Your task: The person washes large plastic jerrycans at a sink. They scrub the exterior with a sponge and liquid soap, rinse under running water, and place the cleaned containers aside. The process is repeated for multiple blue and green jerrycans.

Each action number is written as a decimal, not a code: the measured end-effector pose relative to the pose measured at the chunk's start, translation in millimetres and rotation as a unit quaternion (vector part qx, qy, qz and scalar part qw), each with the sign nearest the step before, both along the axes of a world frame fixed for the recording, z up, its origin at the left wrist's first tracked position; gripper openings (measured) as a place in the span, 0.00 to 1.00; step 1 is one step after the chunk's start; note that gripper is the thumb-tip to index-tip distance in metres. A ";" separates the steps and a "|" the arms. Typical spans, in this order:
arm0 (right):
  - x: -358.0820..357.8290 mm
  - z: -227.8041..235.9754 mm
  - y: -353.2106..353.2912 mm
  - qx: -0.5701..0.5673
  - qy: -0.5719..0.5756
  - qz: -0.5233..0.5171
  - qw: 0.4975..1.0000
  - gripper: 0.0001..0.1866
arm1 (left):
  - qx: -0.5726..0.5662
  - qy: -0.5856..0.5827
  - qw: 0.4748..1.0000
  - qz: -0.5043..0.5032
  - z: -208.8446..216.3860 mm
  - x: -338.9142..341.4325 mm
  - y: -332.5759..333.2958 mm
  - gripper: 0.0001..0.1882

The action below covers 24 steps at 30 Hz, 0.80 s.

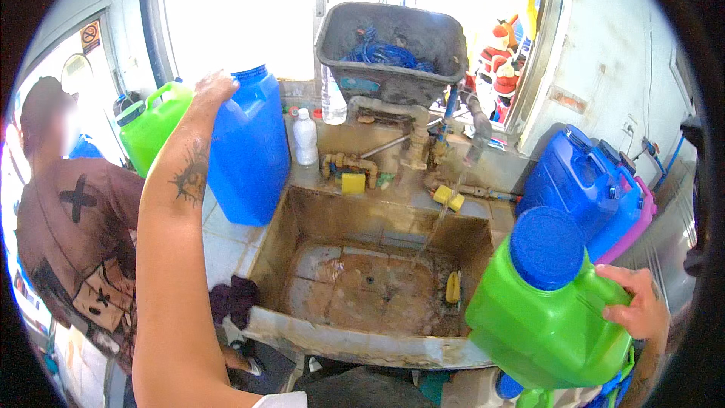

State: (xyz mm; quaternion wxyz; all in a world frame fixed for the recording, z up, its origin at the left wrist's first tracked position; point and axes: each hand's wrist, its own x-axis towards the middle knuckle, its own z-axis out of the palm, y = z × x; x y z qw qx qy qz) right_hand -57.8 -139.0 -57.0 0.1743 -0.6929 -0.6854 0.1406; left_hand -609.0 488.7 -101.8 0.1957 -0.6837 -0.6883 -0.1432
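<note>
At the left of the sink, my left hand (217, 85) is closed at the top of a tall blue plastic jug (251, 151), beside its blue screw cap; the grip is partly hidden. The jug stands upright on the tiled counter. On the other side, my right hand (638, 298) is wrapped around the handle of a green jug (555, 317) with a wide blue lid (547, 245). This green jug leans at the sink's right front corner. Between them lies the stained tiled sink (362, 344), with water running from a tap into it.
A yellow sponge (453, 287) lies in the sink; another yellow sponge (448, 197) sits on the back ledge near a white bottle (305, 138). Above stands a black tub (393, 79). More blue jugs (566, 181) stand right, a green jug (155, 125) left, near a person (79, 219).
</note>
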 end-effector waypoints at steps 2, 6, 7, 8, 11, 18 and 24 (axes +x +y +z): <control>-46.7 16.0 40.8 -0.032 0.005 0.036 0.999 0.36 | -0.038 0.000 0.999 -0.007 -8.1 -28.6 17.4 0.25; -129.9 5.8 124.4 -0.013 0.059 0.035 0.998 0.36 | -0.060 -0.015 0.998 0.003 -0.9 -58.3 19.3 0.25; -153.2 0.6 149.8 -0.005 0.089 0.018 0.996 0.37 | -0.062 -0.019 0.998 0.009 0.8 -71.5 19.4 0.24; -171.1 -7.4 176.2 -0.002 0.121 0.048 0.991 0.38 | -0.062 -0.025 0.998 0.019 4.0 -89.5 15.8 0.24; -224.0 -12.6 254.5 -0.091 0.211 0.068 0.971 0.41 | -0.091 -0.065 0.994 0.017 -25.5 -103.3 36.9 0.24; -367.5 -42.0 430.4 0.110 0.176 0.150 0.967 0.32 | -0.045 -0.127 0.989 0.060 -7.4 -204.8 68.3 0.27; -471.3 -77.4 606.1 0.104 0.065 0.072 0.990 0.21 | -0.029 -0.170 0.984 0.054 -4.7 -174.0 43.6 0.29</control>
